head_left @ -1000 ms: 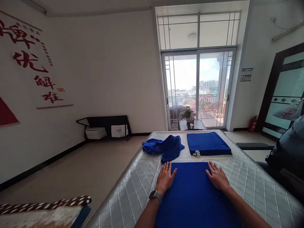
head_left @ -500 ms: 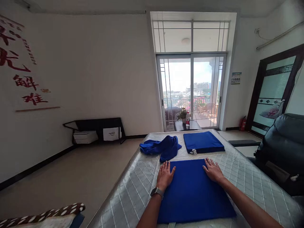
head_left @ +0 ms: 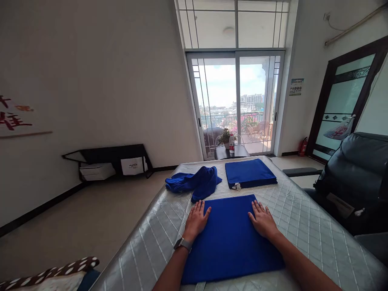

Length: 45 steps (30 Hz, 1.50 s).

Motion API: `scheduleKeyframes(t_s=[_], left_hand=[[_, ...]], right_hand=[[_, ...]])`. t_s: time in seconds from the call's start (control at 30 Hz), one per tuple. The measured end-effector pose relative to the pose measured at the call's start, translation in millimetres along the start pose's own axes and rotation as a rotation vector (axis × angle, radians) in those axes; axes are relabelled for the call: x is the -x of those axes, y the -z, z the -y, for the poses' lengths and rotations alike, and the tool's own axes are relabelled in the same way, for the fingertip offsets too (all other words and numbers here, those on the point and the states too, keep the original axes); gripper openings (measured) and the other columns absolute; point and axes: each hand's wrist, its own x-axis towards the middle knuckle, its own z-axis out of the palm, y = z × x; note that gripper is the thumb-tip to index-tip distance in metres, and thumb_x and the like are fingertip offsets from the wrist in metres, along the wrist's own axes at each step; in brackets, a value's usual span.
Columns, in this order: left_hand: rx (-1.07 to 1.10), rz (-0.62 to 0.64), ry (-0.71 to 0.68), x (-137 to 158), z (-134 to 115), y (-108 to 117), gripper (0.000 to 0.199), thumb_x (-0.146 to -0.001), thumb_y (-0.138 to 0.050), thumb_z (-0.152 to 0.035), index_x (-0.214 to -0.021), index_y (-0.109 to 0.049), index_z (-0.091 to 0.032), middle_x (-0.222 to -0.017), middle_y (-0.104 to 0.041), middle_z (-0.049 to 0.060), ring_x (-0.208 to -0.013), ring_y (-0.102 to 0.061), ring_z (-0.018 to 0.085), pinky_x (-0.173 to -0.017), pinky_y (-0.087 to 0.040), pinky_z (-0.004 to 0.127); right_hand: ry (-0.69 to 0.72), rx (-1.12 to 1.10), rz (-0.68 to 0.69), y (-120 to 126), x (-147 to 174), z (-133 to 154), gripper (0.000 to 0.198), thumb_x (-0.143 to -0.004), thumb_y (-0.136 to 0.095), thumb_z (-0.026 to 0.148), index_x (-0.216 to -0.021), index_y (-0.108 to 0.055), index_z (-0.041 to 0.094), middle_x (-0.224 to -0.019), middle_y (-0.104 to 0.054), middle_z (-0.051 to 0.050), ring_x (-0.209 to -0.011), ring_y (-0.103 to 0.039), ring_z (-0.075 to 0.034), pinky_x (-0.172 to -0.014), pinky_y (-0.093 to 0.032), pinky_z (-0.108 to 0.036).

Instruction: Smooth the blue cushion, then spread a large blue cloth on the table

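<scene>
A blue cloth (head_left: 232,242), spread flat as a rectangle, lies on the plastic-covered quilted mattress (head_left: 145,250). On its far left corner rests my left hand (head_left: 196,220), palm down with the fingers stretched out; a watch is on that wrist. My right hand (head_left: 263,220) lies flat on the far right edge, fingers likewise extended. Beyond the left hand is a crumpled blue cloth (head_left: 195,182). A neatly folded stack of blue cloth (head_left: 250,173) with a white tag sits farther back on the right.
A black armchair (head_left: 357,182) stands right of the mattress. Past the far end are a small dark table (head_left: 232,152) with a plant and a bottle, and a sliding glass door (head_left: 236,105). A black low rack (head_left: 112,155) is against the left wall. A patterned blanket (head_left: 60,273) shows at lower left.
The camera view has turned slightly down and right, so everything sits more to the left and higher. Both hands stay flat on the blue cloth, with little visible movement across it.
</scene>
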Motion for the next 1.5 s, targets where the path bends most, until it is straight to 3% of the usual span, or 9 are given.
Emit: scheduleKeyframes(t_s=[0.13, 0.27, 0.37, 0.53, 0.63, 0.7, 0.9, 1.27, 1.5], left_hand=[[0.028, 0.018, 0.047, -2, 0, 6, 0.077, -0.097, -0.02, -0.061, -0.145, -0.037, -0.004, -0.152, -0.038, 0.019, -0.143, -0.032, 0.028, -0.116, -0.026, 0.043], [0.058, -0.077, 0.086, -2, -18, 21, 0.072, -0.099, -0.02, -0.058, -0.143, -0.042, -0.005, -0.15, -0.041, 0.018, -0.142, -0.034, 0.026, -0.117, -0.026, 0.042], [0.136, -0.073, -0.027, -4, -62, 25, 0.065, -0.1, -0.022, -0.054, -0.143, -0.043, -0.01, -0.149, -0.045, 0.015, -0.141, -0.035, 0.023, -0.116, -0.031, 0.039], [0.173, -0.012, -0.428, -9, -172, 7, 0.055, -0.102, -0.028, -0.047, -0.147, -0.037, -0.018, -0.151, -0.042, 0.014, -0.142, -0.033, 0.024, -0.113, -0.034, 0.047], [0.148, 0.002, -0.509, -13, -219, -5, 0.053, -0.104, -0.022, -0.041, -0.148, -0.035, -0.014, -0.15, -0.043, 0.016, -0.142, -0.034, 0.024, -0.113, -0.035, 0.047], [0.111, 0.02, -0.503, -14, -231, -10, 0.053, -0.104, -0.017, -0.038, -0.148, -0.035, -0.013, -0.15, -0.043, 0.017, -0.141, -0.034, 0.025, -0.113, -0.035, 0.047], [0.027, 0.069, -0.311, -5, -195, -11, 0.061, -0.102, -0.016, -0.049, -0.151, -0.032, -0.016, -0.154, -0.038, 0.013, -0.145, -0.027, 0.026, -0.116, -0.029, 0.048], [-0.032, 0.099, -0.018, 31, -36, 6, 0.068, -0.1, -0.017, -0.055, -0.149, -0.034, -0.012, -0.155, -0.033, 0.015, -0.144, -0.028, 0.027, -0.117, -0.026, 0.048], [0.003, 0.085, 0.066, 43, -19, 14, 0.084, -0.096, -0.012, -0.065, -0.149, -0.03, -0.002, -0.156, -0.029, 0.018, -0.145, -0.025, 0.027, -0.118, -0.024, 0.043]], right_hand=[[0.001, -0.03, 0.009, 3, -1, -3, 0.07, -0.097, -0.016, 0.052, -0.155, -0.017, 0.013, -0.161, -0.014, -0.006, -0.148, -0.008, -0.022, -0.119, -0.002, -0.044], [0.002, -0.085, 0.039, 7, -2, -8, 0.069, -0.097, -0.016, 0.051, -0.155, -0.017, 0.013, -0.161, -0.014, -0.006, -0.148, -0.008, -0.021, -0.119, -0.002, -0.044], [0.005, -0.115, 0.035, 7, -2, -11, 0.068, -0.097, -0.016, 0.05, -0.155, -0.017, 0.014, -0.161, -0.013, -0.005, -0.148, -0.007, -0.021, -0.119, -0.003, -0.044], [0.013, -0.077, -0.003, 2, 1, -12, 0.065, -0.096, -0.022, 0.041, -0.155, -0.017, 0.013, -0.161, -0.013, -0.006, -0.148, -0.007, -0.023, -0.119, -0.004, -0.045], [0.059, -0.03, -0.012, -1, 2, -15, 0.064, -0.093, -0.028, 0.028, -0.155, -0.017, 0.015, -0.162, -0.013, -0.005, -0.148, -0.007, -0.023, -0.119, -0.006, -0.044], [0.086, -0.013, -0.016, -1, 3, -17, 0.065, -0.091, -0.03, 0.023, -0.155, -0.019, 0.016, -0.162, -0.013, -0.005, -0.148, -0.008, -0.023, -0.119, -0.006, -0.044], [0.037, -0.056, -0.017, 2, 2, -15, 0.063, -0.096, -0.023, 0.036, -0.154, -0.021, 0.012, -0.161, -0.017, -0.007, -0.148, -0.009, -0.022, -0.119, -0.004, -0.044], [0.005, -0.09, -0.005, 3, 3, -12, 0.068, -0.096, -0.019, 0.047, -0.155, -0.018, 0.014, -0.161, -0.015, -0.005, -0.148, -0.007, -0.02, -0.119, -0.002, -0.042], [0.029, -0.039, -0.02, 0, 0, -11, 0.069, -0.096, -0.018, 0.049, -0.155, -0.017, 0.014, -0.161, -0.014, -0.004, -0.148, -0.006, -0.02, -0.119, -0.003, -0.042]])
